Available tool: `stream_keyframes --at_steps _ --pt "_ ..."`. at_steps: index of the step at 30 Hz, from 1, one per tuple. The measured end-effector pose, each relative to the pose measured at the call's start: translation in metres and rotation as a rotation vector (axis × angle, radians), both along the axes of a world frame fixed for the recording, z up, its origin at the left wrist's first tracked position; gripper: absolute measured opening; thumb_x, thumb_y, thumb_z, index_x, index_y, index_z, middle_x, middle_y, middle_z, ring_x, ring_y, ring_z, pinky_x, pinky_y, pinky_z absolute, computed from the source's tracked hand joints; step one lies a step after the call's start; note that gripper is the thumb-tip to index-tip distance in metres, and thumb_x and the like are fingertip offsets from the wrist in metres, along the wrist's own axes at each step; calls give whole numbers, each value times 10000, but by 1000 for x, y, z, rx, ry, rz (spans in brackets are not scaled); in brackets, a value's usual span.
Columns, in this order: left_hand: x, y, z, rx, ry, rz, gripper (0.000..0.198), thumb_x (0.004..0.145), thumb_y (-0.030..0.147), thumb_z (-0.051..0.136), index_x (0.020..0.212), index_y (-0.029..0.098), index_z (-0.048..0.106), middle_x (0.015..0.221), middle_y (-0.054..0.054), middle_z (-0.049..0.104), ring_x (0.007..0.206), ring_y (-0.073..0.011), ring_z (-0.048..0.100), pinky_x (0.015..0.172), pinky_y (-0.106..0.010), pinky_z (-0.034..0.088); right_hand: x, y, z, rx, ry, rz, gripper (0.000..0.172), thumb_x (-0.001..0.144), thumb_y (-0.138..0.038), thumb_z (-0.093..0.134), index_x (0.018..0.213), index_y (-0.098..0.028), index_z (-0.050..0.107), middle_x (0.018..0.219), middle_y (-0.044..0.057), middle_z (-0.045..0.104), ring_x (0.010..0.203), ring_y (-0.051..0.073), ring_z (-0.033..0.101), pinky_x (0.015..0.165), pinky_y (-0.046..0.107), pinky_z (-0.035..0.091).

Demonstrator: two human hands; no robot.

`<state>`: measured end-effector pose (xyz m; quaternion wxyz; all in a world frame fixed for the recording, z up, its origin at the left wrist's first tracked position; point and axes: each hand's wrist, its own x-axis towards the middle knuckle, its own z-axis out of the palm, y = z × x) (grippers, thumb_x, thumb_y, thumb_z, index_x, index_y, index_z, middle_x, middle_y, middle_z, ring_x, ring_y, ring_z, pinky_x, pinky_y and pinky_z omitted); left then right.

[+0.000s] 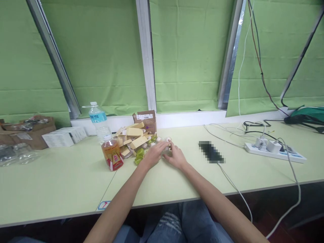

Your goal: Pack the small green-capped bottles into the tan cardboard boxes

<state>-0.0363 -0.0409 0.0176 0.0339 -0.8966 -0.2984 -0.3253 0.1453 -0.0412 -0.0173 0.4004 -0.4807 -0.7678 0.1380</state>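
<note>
My left hand (pixel 155 153) and my right hand (pixel 176 156) meet over the table near the pile, fingertips almost touching. Their fingers are bent inward around something small that they largely hide; it looks pale or clear, but its kind cannot be made out. Just beyond the fingers lie small whitish round pieces (pixel 159 138). Bright green cup-like pieces (pixel 139 156) rest to the left of my left hand. Behind these is a heap of small cream cardboard boxes (pixel 135 132), jumbled together.
Left of the heap stand a tea-coloured drink bottle (pixel 112 153) and a clear water bottle (pixel 98 118). A brown carton (pixel 145 121) is at the back. To the right lie a blurred-out dark device (pixel 211 152) on a cable and a white power strip (pixel 275 153) with plugs. White boxes (pixel 59 137) sit far left.
</note>
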Motion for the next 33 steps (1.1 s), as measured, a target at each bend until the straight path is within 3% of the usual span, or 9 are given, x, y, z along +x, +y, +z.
stream_keyframes --at_steps 5,8,11,16,20,25,33 --pt "8 -6 -2 -102 -150 -32 778 730 -77 414 1424 249 550 1440 -81 599 1396 -230 511 1217 -502 397 7 12 -7 -50 266 114 898 807 -303 741 1573 -227 280 1151 88 683 1043 259 661 929 415 509" --pt "18 -10 -1 -191 -318 -52 553 821 8 488 1315 222 616 1383 -109 622 1343 -246 553 1169 -482 450 14 13 -7 -78 351 136 865 786 -290 768 1538 -237 343 1091 53 688 957 224 672 863 383 527" --pt "27 -12 0 -259 -490 -36 342 927 182 571 1262 220 627 1368 -111 619 1289 -232 587 1098 -422 504 20 10 -5 -57 346 151 819 774 -279 783 1500 -257 406 1118 49 698 995 221 666 860 371 516" --pt "27 -8 -2 -312 -519 167 488 833 430 771 1256 215 655 1287 -117 664 1152 -254 641 949 -390 552 23 5 -4 -70 360 141 828 746 -251 798 1482 -258 419 1089 44 732 940 217 678 811 356 519" --pt "25 -3 -8 -313 -443 236 436 803 490 781 1131 206 738 1140 -101 731 1040 -264 671 869 -387 557 23 4 -3 -93 392 190 854 748 -241 799 1500 -265 396 1107 54 752 928 218 693 790 352 530" --pt "31 -3 -7 -447 -563 227 399 776 445 807 1080 190 770 1089 -99 764 919 -247 705 768 -355 575 24 6 -5 -138 446 248 896 729 -203 805 1513 -288 379 1145 55 752 847 188 697 779 352 557" --pt "32 -4 -4 -564 -711 190 411 732 420 848 1041 157 781 1061 -102 783 877 -233 717 811 -364 578 31 17 -13 -271 580 373 795 643 -222 866 1361 -243 526 1039 37 746 875 192 716 842 384 581"
